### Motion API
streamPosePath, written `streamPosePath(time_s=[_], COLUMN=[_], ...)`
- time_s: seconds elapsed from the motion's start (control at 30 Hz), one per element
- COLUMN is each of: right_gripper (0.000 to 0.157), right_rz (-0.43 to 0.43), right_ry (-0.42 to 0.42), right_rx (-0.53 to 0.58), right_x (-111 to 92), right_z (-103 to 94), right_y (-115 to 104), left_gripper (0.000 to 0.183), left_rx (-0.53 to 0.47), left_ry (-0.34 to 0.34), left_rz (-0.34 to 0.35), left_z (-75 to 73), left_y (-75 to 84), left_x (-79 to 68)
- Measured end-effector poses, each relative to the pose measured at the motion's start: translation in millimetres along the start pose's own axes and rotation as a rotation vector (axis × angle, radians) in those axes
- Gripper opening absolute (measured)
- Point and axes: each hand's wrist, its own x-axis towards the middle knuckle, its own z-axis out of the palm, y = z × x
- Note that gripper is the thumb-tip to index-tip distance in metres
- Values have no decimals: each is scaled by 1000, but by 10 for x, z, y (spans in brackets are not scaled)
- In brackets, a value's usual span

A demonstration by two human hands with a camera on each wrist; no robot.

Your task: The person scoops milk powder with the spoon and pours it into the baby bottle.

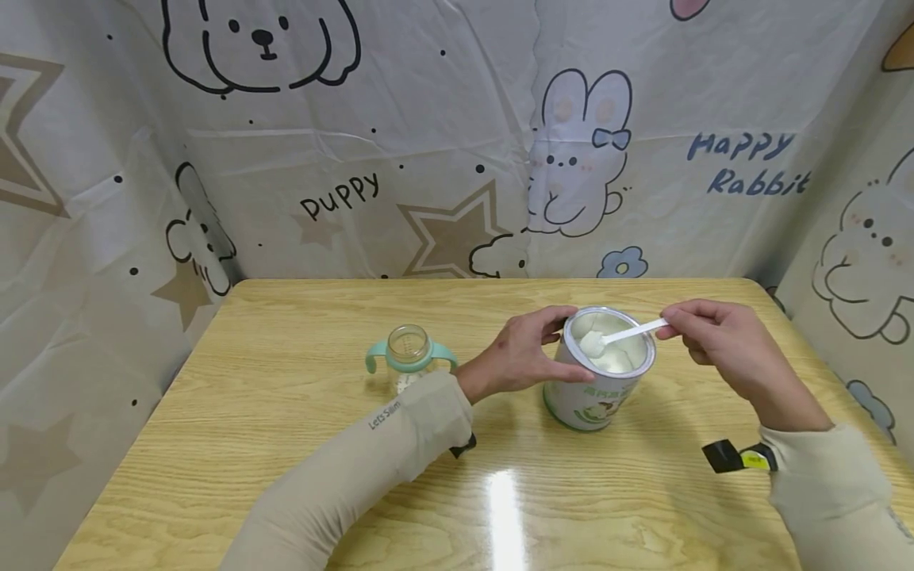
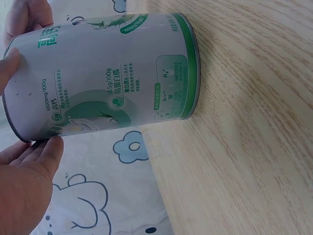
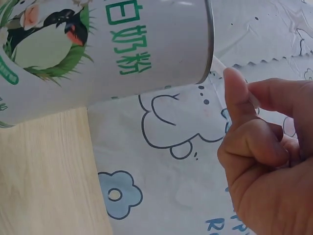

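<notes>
A white and green milk powder can [image 1: 600,408] stands right of the table's middle with its top uncovered and pale powder [image 1: 616,358] inside. My left hand [image 1: 520,354] holds it near the rim, thumb on the near side and fingers on the far side. In the left wrist view the can [image 2: 98,78] shows printed labels between the thumb and fingers. My right hand [image 1: 728,341] pinches the handle of a white scoop [image 1: 635,331], whose bowl is inside the can and carries powder. In the right wrist view the can hides most of the scoop.
Left of the can, a clear baby bottle [image 1: 408,357] with mint-green handles and no cap stands behind my left forearm, which partly covers it. The wooden table [image 1: 286,412] meets a patterned cloth [image 1: 443,151] at its back and sides.
</notes>
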Motion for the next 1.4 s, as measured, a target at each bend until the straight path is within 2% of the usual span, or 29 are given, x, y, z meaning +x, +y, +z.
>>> streamPosePath(time_s=[0.33,1.03,1.4], right_gripper=[38,39,43], right_rz=[12,12,17], right_ry=[67,64,67], right_rx=[-18,-49,-92], right_x=[-25,-29,-47], right_z=[9,40,55], right_y=[-3,1,-12], left_gripper=[83,82,82], left_rx=[-4,-9,1], left_ry=[3,4,4], left_rz=[-5,11,-3], left_z=[1,8,10], left_y=[11,-2,7], left_x=[-4,-11,-16])
